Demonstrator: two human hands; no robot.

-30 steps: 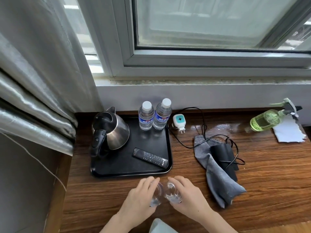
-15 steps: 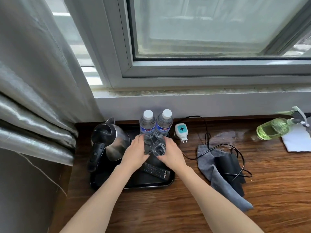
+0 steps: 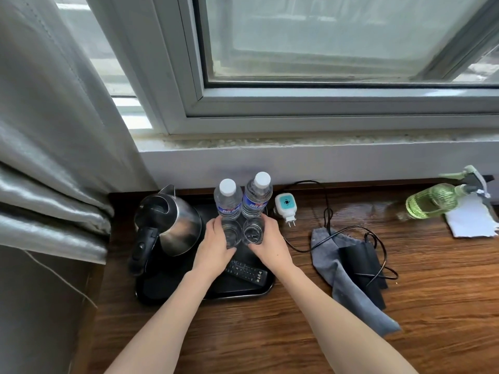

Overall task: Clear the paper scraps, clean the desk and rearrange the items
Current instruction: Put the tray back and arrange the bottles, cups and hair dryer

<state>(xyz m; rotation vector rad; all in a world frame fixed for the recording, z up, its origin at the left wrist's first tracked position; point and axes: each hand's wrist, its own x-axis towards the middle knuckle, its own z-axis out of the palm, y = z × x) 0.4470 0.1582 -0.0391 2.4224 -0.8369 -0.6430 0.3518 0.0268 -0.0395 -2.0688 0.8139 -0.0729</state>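
Both glasses have travelled from the bare wood at the lower middle of the frame up onto the tray (image 3: 237,294), and since half a second ago they have hardly shifted, so the carry looks finished and the setting-down is under way. That suggests the rearranging step is well along, with the two glasses now lined up directly in front of the two bottles (image 3: 243,201).

Head view: the left hand (image 3: 213,247) reaches forward from the lower left, forearm long and nearly straight, its fingers curled round the left glass (image 3: 231,234). The right hand (image 3: 270,245) mirrors it from the lower right, fingers wrapped round the right glass (image 3: 253,231). The glasses stand upright and side by side, touching or nearly so. Whether their bases already rest on the tray I cannot tell; the hands hide the bottoms.

A kettle (image 3: 170,225) sits on the left of the tray, and a remote (image 3: 245,272) lies on it just below the hands, partly under the wrists. To the right on the desk (image 3: 270,333) are a white plug-in (image 3: 285,205), a grey cloth (image 3: 348,287) with a black pouch (image 3: 361,268) and cable on it, and at the far right a green spray bottle (image 3: 432,202) lying beside a sheet of white paper (image 3: 469,222). That paper and the cloth look like what remains to tidy.
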